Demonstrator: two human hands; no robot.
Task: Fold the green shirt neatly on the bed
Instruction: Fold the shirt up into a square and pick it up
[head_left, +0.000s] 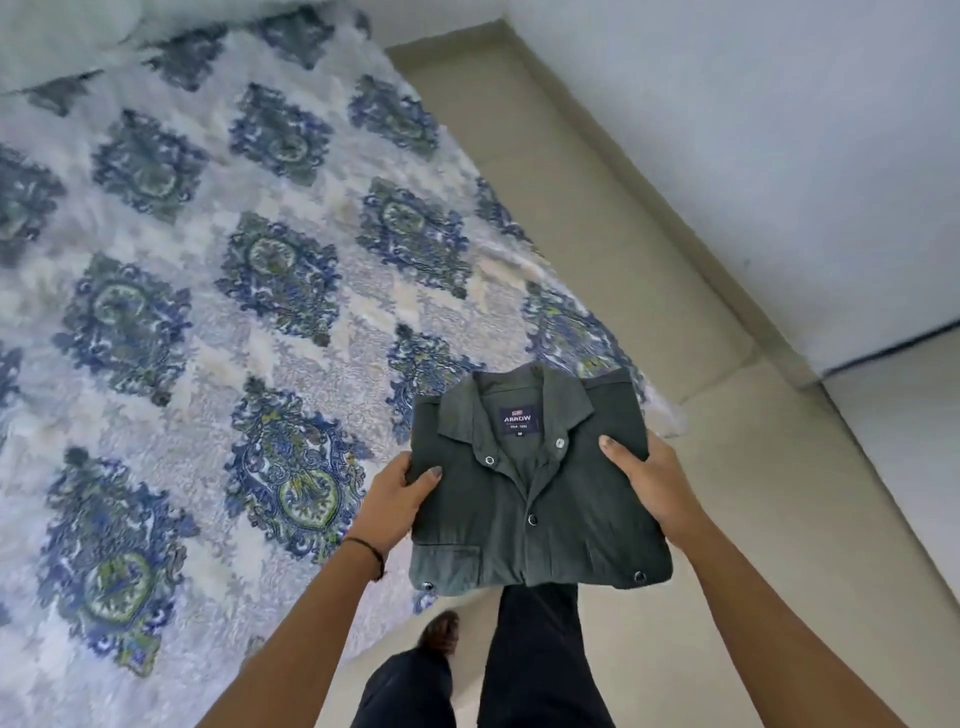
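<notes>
Green shirt (535, 499) — fingers (404, 464) mostly underneath

**Held up: the shirt (535, 493) at the edge of the bed (208, 260)**

The shirt sits between the two hands, with the left hand (400, 499) gripping its left side and the right hand (644, 483) its right, collar turned away from the person. The bed spreads out to the left and behind. The floor (623, 260) runs along the bed's right side, with the wall (779, 130) beyond it. Below the shirt, the person's legs (535, 660) stand on the floor just beside the bed.
</notes>
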